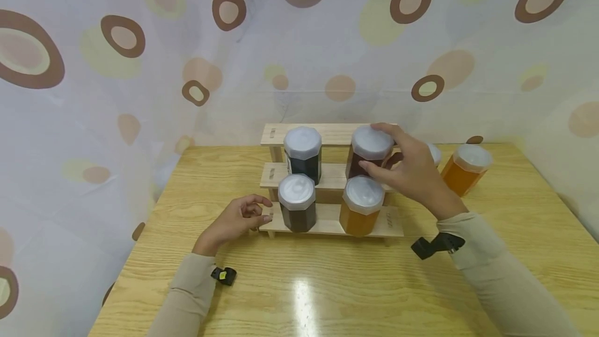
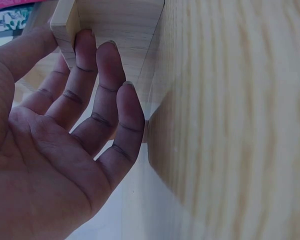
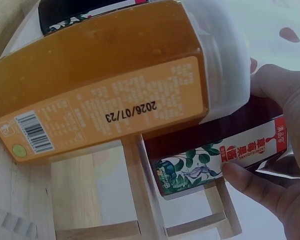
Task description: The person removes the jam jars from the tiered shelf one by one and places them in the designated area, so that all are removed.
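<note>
A three-tiered wooden rack [image 1: 327, 215] stands on the table. My right hand [image 1: 407, 165] grips a dark red, octagonal jam jar [image 1: 372, 142] with a frosted white lid, at the middle tier's right end. Thumb and fingers lie on opposite sides of this jar, and its illustrated label shows in the right wrist view. In front of it, an amber jar [image 1: 361, 207] stands on the lowest tier. To the left, one dark jar [image 1: 303, 155] is on the middle tier and another dark jar [image 1: 297, 204] on the lowest. My left hand [image 1: 236, 221] holds the lowest tier's left end between thumb and curved fingers.
On the table right of the rack, an amber jar [image 1: 464, 170] stands beside another white-lidded jar [image 1: 435, 154], mostly hidden by my right hand. A patterned curtain [image 1: 327, 56] hangs behind the table [image 1: 224, 170].
</note>
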A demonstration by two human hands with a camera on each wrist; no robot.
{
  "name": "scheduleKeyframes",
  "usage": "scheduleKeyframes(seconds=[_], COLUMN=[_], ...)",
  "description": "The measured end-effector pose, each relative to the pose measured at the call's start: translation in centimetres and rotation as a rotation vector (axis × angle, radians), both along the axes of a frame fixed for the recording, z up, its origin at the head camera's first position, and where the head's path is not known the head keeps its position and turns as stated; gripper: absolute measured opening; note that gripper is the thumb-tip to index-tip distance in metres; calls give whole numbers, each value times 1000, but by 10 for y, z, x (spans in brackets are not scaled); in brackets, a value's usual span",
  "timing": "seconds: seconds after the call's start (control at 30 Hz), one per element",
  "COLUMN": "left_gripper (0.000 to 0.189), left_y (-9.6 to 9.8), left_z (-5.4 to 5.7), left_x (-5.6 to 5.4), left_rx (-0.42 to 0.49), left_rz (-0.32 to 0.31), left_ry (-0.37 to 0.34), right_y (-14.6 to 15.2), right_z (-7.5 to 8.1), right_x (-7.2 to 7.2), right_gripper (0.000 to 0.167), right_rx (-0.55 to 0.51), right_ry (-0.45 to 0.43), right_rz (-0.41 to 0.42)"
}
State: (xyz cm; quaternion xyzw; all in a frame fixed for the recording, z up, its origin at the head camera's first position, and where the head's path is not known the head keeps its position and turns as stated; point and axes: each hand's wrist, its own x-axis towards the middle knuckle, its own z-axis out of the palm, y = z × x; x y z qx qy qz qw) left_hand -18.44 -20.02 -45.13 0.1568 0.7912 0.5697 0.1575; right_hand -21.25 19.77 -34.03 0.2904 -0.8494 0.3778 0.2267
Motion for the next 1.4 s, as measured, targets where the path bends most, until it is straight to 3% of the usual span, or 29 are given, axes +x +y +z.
scheduleKeyframes(seconds=[0.77,1.4], left_gripper=[33,32], left_y=[0,0], left_z=[0,0], left_x=[0,0], left_rx=[12,8], left_rz=[-3,-7], left_ry=[-11,-6], right_y=[39,86], right_z=[5,-4], right_x=[13,30], right_gripper=[72,75], right_rx=[-36,-76], right_ry=[51,-6], right_rz=[-115,-253])
